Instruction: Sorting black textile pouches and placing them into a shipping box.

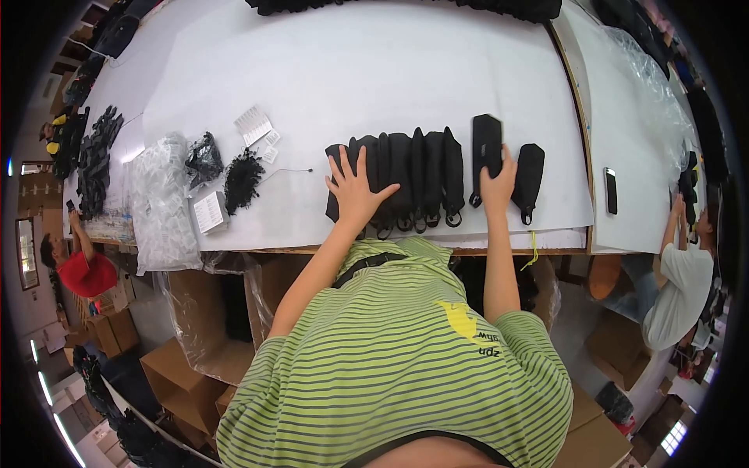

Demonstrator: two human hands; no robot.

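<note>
A row of slim black fabric pouches (434, 175), each with a small loop at its near end, lies side by side on the white table. My left hand (357, 191) is spread open, palm down, across the left end of this row. To the right of the row, my right hand (498, 183) grips a single black pouch (488, 139) near its lower part, thumb on top; the fingers underneath are partly hidden. Just right of that hand, another black pouch (530, 173) lies alone with its loop toward me.
Clear plastic bags (164, 203), a stack of white cards (209, 212), a tangle of black cords (243, 181) and white labels (253, 125) lie to the left. A phone (611, 191) rests at right. Open cardboard boxes (195, 312) stand below the table edge. Other people work at both sides.
</note>
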